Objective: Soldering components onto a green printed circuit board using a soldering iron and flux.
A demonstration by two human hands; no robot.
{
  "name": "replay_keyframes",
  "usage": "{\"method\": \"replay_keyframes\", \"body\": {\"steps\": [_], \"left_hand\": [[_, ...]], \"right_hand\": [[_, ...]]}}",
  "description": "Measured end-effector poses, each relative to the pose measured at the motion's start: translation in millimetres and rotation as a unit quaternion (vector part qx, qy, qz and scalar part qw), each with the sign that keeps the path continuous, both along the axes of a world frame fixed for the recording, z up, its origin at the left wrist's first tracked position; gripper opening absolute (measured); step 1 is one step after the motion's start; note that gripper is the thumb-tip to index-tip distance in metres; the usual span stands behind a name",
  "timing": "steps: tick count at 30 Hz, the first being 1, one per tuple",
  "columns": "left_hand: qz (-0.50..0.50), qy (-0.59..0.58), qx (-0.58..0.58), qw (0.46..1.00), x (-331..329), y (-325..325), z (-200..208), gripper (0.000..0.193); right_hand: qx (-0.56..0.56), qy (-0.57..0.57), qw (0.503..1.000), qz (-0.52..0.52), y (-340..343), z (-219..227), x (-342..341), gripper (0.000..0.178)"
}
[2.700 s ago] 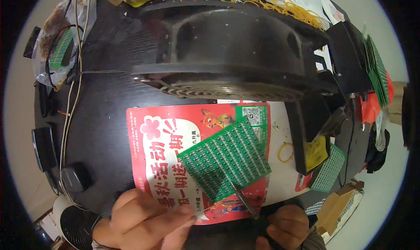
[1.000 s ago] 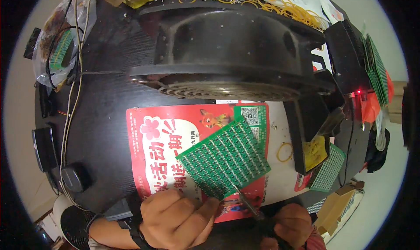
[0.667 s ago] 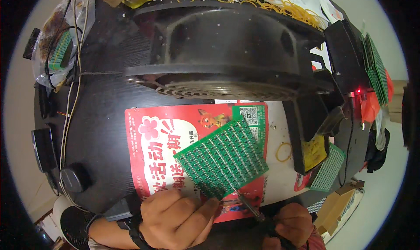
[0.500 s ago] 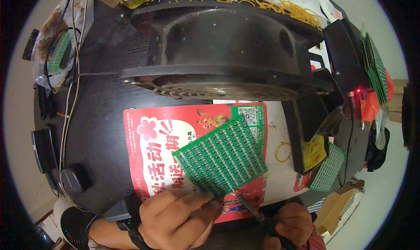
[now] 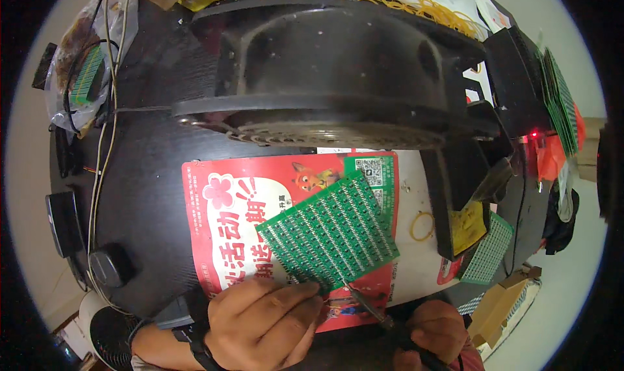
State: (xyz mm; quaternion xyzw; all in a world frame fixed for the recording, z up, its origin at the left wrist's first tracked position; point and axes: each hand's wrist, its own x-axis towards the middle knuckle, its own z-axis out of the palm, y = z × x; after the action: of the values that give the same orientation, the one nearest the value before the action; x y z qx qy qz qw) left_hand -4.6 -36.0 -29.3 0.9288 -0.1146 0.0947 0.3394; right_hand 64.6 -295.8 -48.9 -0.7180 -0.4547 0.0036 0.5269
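Note:
A green circuit board (image 5: 328, 231), with rows of small parts, lies slanted on a red and white printed sheet (image 5: 208, 241). My left hand (image 5: 263, 322), a dark band on its wrist, has its fingers closed at the board's near corner; the thumb side is partly hidden. My right hand (image 5: 439, 332) grips a soldering iron (image 5: 370, 307) by its dark handle. The iron's thin tip meets the board's near edge, just right of my left fingertips.
A large black fan (image 5: 331, 65) stands just beyond the board. Yellow rubber bands (image 5: 429, 13) lie behind it. More green boards (image 5: 487, 251) rest at the right, beside a black stand (image 5: 448, 195) with a yellow sponge (image 5: 468, 227). Cables (image 5: 101, 176) run down the left side.
My left fingertips have shifted slightly along the board's near corner. The iron's tip stays at almost the same spot on the board's edge.

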Motion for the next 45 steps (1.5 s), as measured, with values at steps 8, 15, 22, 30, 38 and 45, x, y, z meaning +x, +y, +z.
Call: {"method": "replay_keyframes", "body": {"steps": [8,15,22,30,38,45], "left_hand": [[0.010,-0.006,-0.027,1.000,0.8,-2.5,-2.8,0.021],[0.011,-0.015,-0.040,0.999,2.2,-1.5,-5.6,0.020],[0.027,-0.022,-0.039,0.999,1.2,-1.3,-1.4,0.017],[0.069,0.009,-0.070,0.995,-3.3,-2.1,-6.3,0.013],[0.081,0.016,-0.074,0.994,-2.9,-0.6,-1.2,0.014],[0.102,0.000,-0.080,0.992,-8.5,0.7,-9.4,0.014]], "right_hand": [[0.124,0.000,0.992,0.026,-22.8,-33.9,-7.5,0.028],[0.042,-0.041,0.981,-0.183,38.9,1.5,-13.2,0.027],[0.116,-0.037,0.988,-0.099,-5.2,-16.6,-9.5,0.034],[0.096,-0.103,0.856,-0.497,20.4,20.0,10.0,0.035],[-0.141,-0.205,0.878,-0.409,14.0,15.1,22.1,0.042],[0.048,-0.129,0.973,-0.186,-0.4,-5.1,-5.0,0.038]]}}
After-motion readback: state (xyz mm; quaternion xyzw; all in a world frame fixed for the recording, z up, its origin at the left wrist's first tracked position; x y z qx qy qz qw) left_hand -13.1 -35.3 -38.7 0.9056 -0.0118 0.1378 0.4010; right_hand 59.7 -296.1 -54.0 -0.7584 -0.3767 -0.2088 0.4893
